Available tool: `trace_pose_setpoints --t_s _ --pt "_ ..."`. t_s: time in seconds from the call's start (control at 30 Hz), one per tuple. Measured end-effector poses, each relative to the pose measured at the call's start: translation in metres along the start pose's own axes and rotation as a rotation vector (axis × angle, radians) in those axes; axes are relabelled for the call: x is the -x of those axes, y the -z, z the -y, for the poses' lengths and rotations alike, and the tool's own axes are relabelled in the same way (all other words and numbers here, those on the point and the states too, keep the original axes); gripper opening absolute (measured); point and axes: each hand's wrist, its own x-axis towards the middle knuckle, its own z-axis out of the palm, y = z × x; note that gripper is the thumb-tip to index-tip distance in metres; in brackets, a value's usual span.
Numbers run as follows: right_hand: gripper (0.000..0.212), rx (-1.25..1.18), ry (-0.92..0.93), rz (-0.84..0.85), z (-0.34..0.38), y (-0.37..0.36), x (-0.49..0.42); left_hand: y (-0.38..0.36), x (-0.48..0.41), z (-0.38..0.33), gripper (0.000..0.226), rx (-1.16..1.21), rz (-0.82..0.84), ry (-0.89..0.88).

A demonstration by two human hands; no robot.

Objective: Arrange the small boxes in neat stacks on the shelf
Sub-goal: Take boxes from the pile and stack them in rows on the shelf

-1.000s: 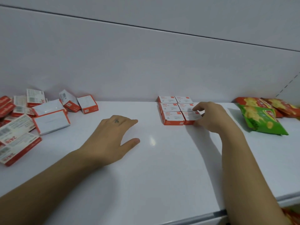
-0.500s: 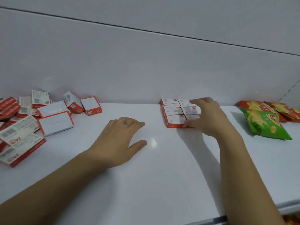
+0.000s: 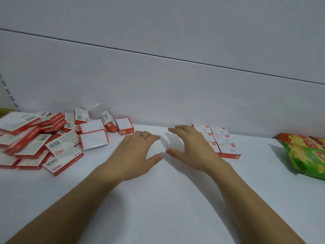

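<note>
Small red-and-white boxes stand in a tidy block (image 3: pixel 222 140) against the back of the white shelf (image 3: pixel 158 199), right of centre. A loose jumble of the same kind of boxes (image 3: pixel 52 138) lies at the left, some flat, some tipped. My left hand (image 3: pixel 136 154) hovers or rests palm down in the middle of the shelf, fingers spread, holding nothing. My right hand (image 3: pixel 190 148) is just beside it, fingers spread and empty, its back covering the block's left edge. The two hands nearly meet at the thumbs.
Green and red snack bags (image 3: pixel 306 154) lie at the right end of the shelf. A white back wall (image 3: pixel 158 94) closes the shelf behind the boxes. The shelf's front part holds only my forearms.
My right hand has let go of the tidy block and swung left toward my left hand, fingers now spread. The view has turned left, showing more of the jumbled pile.
</note>
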Motion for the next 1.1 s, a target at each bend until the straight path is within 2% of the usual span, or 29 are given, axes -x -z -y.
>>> trace_pose_setpoints --t_s 0.13,0.27,0.43,0.57,0.83,1.1 --pt "0.066 0.038 0.096 0.070 0.021 -0.003 -0.007 0.020 0.017 0.016 0.059 0.048 0.040 0.118" --pt "0.067 0.065 0.191 0.120 0.044 -0.008 -0.012 0.037 0.037 0.034 0.053 -0.003 -0.096 0.188" --pt "0.064 0.068 0.307 0.084 0.076 -0.024 -0.025 0.040 0.054 0.064 0.051 -0.211 -0.277 0.397" --pt "0.063 0.072 0.345 0.041 0.090 -0.038 -0.021 0.028 0.061 0.080 0.057 -0.220 -0.229 0.522" --pt "0.060 0.088 0.280 0.015 0.066 -0.033 -0.006 0.026 0.055 0.078 0.049 -0.246 -0.245 0.496" --pt "0.066 0.064 0.220 0.052 0.056 -0.009 -0.013 0.031 0.042 0.048 0.053 0.007 -0.306 0.340"
